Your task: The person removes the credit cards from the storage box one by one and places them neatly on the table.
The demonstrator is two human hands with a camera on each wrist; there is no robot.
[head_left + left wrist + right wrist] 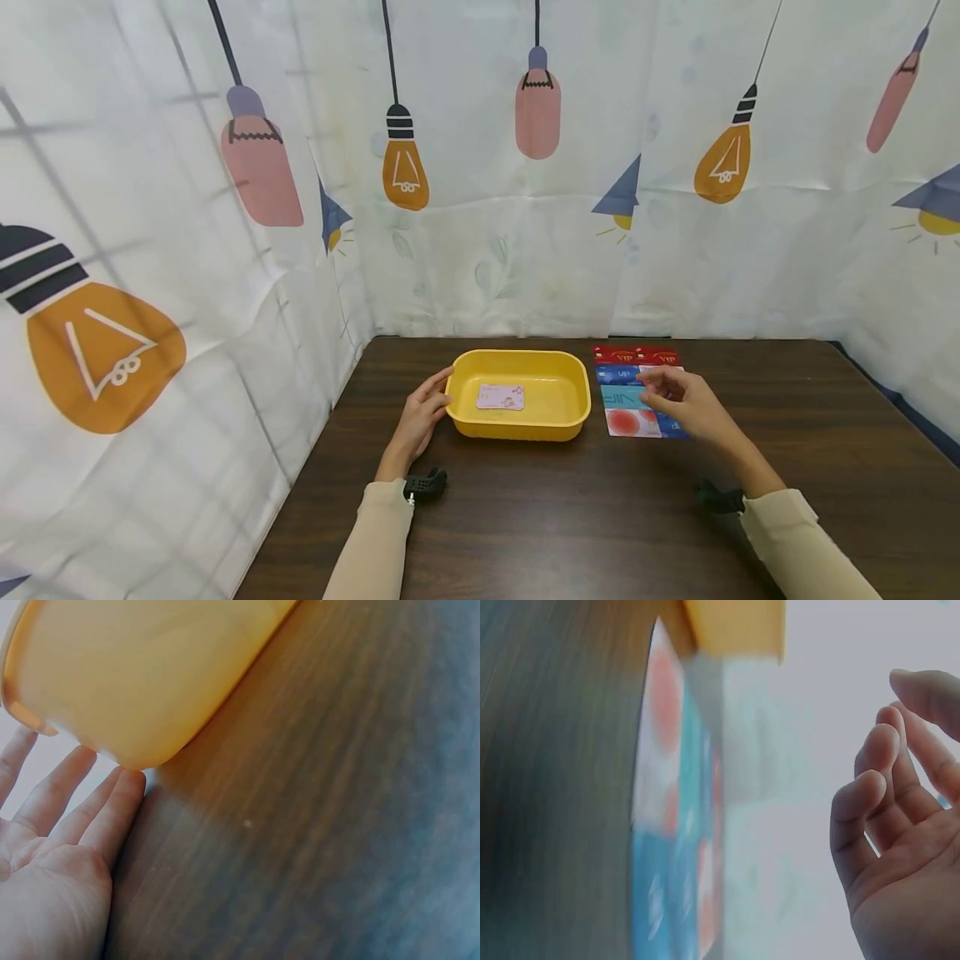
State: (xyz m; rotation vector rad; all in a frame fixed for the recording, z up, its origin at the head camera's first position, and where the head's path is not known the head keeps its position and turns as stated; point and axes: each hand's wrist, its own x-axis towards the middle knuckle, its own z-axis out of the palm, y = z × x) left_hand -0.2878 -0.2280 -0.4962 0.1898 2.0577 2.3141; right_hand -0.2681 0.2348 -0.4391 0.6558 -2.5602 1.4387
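Observation:
A yellow plastic tray stands on the table, and a pale pink card lies flat inside it. My left hand is at the tray's left end. In the left wrist view its fairly straight fingers touch the tray's outer wall. Right of the tray, several colourful cards lie in two columns, some marked VIP. Above these cards hovers my right hand, hiding part of the right column. Its fingers are loosely bent, thumb apart from them, with nothing seen between them.
The dark wood table reaches back to a white curtain printed with lamps, which also hangs along the left side. Each wrist wears a black band. Bare tabletop shows in front of the tray.

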